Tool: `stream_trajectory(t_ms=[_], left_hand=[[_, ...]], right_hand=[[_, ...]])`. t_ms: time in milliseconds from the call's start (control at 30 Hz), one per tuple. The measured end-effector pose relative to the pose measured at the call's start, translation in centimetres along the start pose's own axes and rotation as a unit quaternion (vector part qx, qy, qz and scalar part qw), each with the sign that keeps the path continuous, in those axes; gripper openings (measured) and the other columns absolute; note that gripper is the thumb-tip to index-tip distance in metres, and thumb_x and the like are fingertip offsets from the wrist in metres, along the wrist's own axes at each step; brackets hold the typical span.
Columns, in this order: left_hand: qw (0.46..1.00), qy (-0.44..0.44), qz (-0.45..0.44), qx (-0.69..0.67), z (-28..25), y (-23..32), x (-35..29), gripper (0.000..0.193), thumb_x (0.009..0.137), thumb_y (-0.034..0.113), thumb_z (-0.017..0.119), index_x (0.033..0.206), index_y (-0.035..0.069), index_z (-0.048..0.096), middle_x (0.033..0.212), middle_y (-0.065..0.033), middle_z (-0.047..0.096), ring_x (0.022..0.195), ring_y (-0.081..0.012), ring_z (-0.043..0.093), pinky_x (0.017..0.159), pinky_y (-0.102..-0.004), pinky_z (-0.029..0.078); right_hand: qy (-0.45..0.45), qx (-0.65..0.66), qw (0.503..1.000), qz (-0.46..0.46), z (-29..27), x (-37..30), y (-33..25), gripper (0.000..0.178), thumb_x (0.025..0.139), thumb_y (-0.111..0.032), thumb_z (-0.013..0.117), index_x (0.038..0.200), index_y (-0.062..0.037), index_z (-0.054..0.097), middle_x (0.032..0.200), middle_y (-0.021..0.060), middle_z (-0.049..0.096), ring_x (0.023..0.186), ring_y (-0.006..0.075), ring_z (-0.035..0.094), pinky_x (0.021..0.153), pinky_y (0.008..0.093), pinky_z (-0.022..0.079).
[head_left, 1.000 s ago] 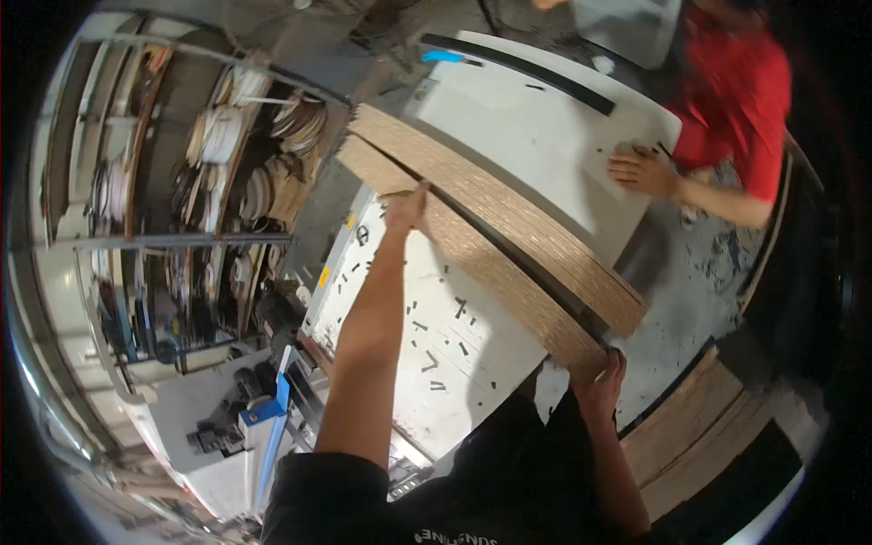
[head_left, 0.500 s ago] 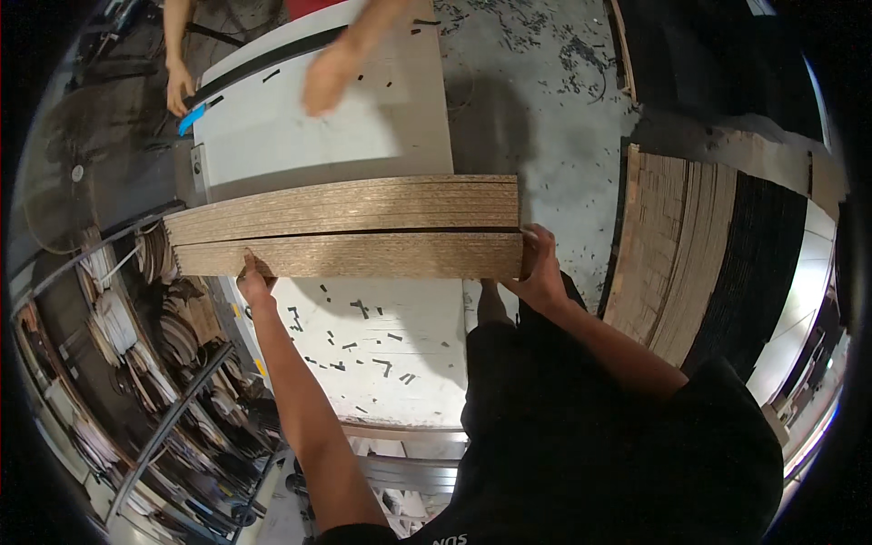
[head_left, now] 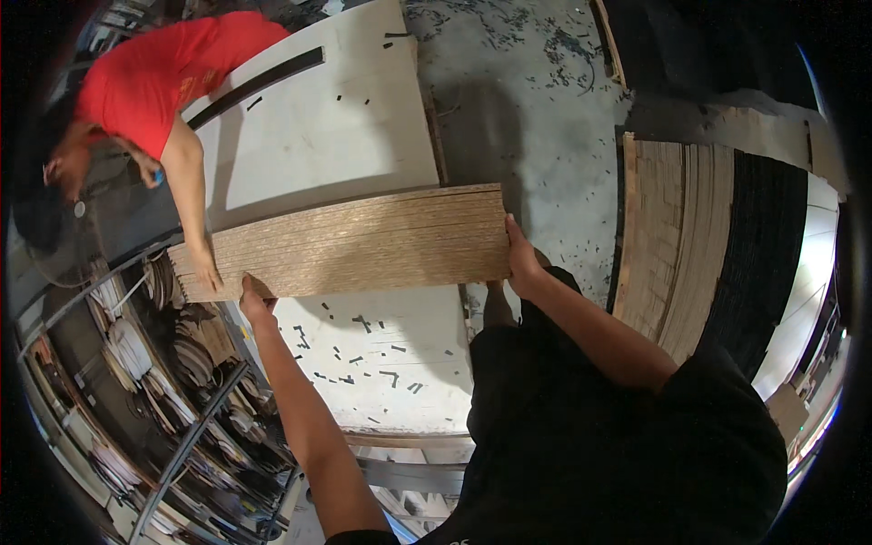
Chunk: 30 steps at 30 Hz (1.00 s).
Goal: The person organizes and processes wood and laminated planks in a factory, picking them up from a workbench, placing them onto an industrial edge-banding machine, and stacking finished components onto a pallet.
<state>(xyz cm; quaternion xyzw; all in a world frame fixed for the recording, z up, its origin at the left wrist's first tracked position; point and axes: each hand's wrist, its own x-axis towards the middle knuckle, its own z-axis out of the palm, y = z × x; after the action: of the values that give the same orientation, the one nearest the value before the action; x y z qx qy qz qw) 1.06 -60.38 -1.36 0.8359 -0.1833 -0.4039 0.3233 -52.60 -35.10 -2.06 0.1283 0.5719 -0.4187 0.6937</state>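
A long stack of particleboard panels (head_left: 354, 241) lies across the white worktable, their raw speckled edges facing up and pressed together in one block. My left hand (head_left: 258, 300) grips the near side towards the left end, thumb up on the edges and the other fingers partly hidden. At the right end, my right hand (head_left: 524, 262) is closed against the block's corner, its fingers along the end face. A co-worker's hand (head_left: 207, 268) rests on the stack's left end, just left of my left hand.
A co-worker in a red shirt (head_left: 154, 73) leans in at the far left, a small blue object (head_left: 158, 176) in the other hand. Black scraps litter the white tabletop (head_left: 427, 327). A black strip (head_left: 259, 86) lies beyond. Racked edging rolls (head_left: 127, 336) stand left; stacked panels (head_left: 672, 236) stand right.
The gap between the two rows of panels has closed, and the block sits slightly nearer me. The co-worker has leaned left and put a hand on its left end.
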Motion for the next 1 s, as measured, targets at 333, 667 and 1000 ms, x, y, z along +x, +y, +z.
stream_trajectory(t_ms=[333,667,1000], left_hand=[[1.0,0.011,-0.016,0.022,0.4,1.3,-0.7,0.091,0.098,0.06,0.074,0.161,0.002,0.041,0.149,-0.022,0.053,0.127,-0.0389,0.06,0.101,-0.0513,0.056],[0.988,-0.03,0.03,-0.145,2.7,-6.0,0.6,0.034,0.114,0.032,0.055,0.132,0.008,0.071,0.118,-0.0035,0.074,0.103,-0.0195,0.072,0.087,-0.0354,0.059],[0.983,-0.02,-0.076,-0.168,23.1,-15.4,-34.9,0.097,0.106,0.057,0.065,0.168,-0.006,0.024,0.171,-0.0248,0.035,0.154,-0.0365,0.039,0.127,-0.0455,0.033]], right_hand=[[0.041,0.023,0.998,0.034,0.4,1.9,0.6,0.083,0.11,-0.073,0.039,0.17,-0.0146,0.035,0.169,0.0122,0.043,0.152,0.0297,0.045,0.12,0.0503,0.041],[0.134,-0.405,0.811,-0.4,-0.3,0.6,-4.8,0.1,0.106,-0.073,0.047,0.176,-0.0109,0.01,0.181,0.0145,0.018,0.168,0.0328,0.013,0.135,0.0549,0.012],[0.015,-0.765,0.528,-0.368,9.9,0.2,-9.2,0.082,0.093,-0.053,0.075,0.152,-0.0007,0.052,0.152,0.0182,0.058,0.144,0.0354,0.052,0.121,0.055,0.037]])
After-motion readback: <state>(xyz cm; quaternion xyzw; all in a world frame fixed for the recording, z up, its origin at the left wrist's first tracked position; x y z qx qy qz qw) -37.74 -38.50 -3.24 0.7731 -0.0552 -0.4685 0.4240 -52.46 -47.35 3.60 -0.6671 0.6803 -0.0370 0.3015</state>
